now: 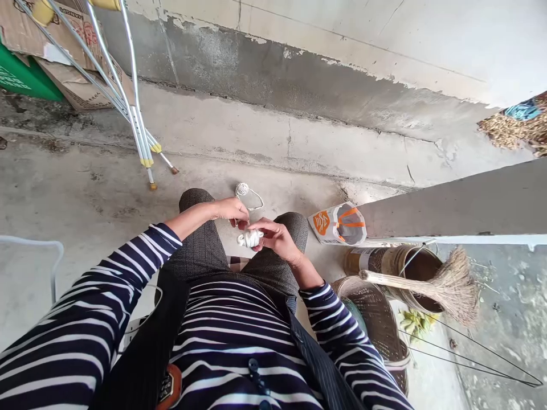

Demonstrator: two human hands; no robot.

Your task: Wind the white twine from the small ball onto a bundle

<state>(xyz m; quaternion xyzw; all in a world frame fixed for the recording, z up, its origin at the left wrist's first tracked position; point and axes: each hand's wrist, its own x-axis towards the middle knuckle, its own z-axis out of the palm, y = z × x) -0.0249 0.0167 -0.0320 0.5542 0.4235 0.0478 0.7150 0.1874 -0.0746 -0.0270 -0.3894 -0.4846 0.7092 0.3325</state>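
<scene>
My right hand grips a small bundle of wound white cord above my lap, thumb and fingers around its right end. Close by on the left, my left hand is closed in a pinch, its fingertips just above the bundle. A strand of the cord runs up to that hand, though the pinch itself is partly hidden. Beyond my hands, a ball of white cord lies on the floor. From it a loose strand curves right and back toward my left fingers.
Metal crutches lean at upper left by cardboard boxes. To my right are a white and orange bag, a bucket with a straw broom across it, and a woven basket. A wall stands ahead.
</scene>
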